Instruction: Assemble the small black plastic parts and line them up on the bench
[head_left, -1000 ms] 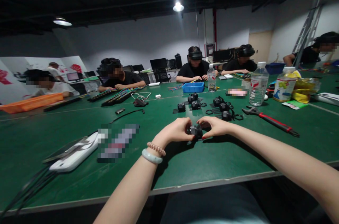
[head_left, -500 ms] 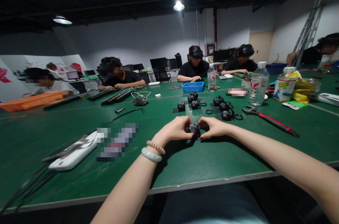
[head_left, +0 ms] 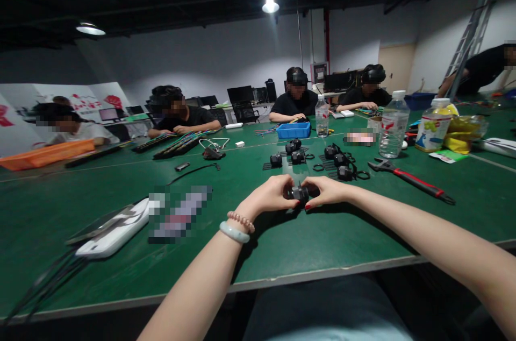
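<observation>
Between my two hands, just above the green table [head_left: 355, 233], is a black plastic fitting [head_left: 299, 193] with a hexagonal body, much like a cable gland. My left hand [head_left: 274, 193] grips it from the left with thumb and fingers curled round. From the right, my right hand [head_left: 328, 191] closes on its other end, fingers and thumb bent in; they partly hide it. Just beyond lie several similar black fittings [head_left: 297, 156] in two groups. Loose black rings [head_left: 363, 175] lie beside the right group.
An adjustable wrench [head_left: 415, 180] with red-and-black handle lies to the right, bottles [head_left: 393, 128] behind it. On the left are a white power bank-like device [head_left: 116, 233] with cables and a short black cable [head_left: 193, 171]. A blue tray [head_left: 293, 130] stands farther back; several co-workers sit around.
The fitting between my hands has shifted slightly right and turned a little. My right fingers sit closer round its end. At far right, a co-worker has shifted position.
</observation>
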The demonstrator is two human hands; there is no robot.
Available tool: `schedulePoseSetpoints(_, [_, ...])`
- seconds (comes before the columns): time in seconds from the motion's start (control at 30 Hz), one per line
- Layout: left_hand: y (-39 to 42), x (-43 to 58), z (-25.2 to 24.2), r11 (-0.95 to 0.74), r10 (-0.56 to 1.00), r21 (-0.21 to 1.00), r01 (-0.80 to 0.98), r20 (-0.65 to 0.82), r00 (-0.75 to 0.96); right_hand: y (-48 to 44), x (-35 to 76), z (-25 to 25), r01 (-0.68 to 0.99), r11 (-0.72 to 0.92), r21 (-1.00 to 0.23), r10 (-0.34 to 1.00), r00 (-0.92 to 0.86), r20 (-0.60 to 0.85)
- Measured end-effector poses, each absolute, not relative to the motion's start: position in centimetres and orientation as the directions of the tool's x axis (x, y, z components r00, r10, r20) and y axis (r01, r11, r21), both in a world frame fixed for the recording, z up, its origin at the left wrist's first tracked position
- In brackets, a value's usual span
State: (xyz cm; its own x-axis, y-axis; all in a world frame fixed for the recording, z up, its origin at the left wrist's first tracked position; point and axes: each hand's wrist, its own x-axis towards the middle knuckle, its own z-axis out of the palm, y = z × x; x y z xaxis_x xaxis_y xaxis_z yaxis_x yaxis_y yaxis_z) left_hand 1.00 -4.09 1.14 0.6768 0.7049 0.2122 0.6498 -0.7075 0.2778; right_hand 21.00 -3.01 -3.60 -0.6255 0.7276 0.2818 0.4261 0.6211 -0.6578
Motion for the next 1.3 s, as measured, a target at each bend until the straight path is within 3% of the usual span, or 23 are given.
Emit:
schedulePoseSetpoints(0.53, [-4.2, 1.4, 0.8, -0.697, 0.714, 0.302, 0.650, 0.220, 0.664, -2.7, 21.2, -4.0, 0.346, 0.663, -0.664, 0.682, -0.644, 0.345])
schedulePoseSetpoints(1.03, [-3.7, 2.3, -1.5, -0.595, 0.694, 0.658, 0.461, 0.132, 0.708, -2.8, 21.3, -3.6, 0.346, 0.688, -0.638, 0.655, -0.674, 0.340])
schedulePoseSetpoints(1.3, [-3.5, 2.5, -1.6, -0.587, 0.706, 0.662, 0.466, 0.137, 0.694, -2.7, 21.4, -3.5, 0.401, 0.677, -0.617, 0.681, -0.660, 0.319])
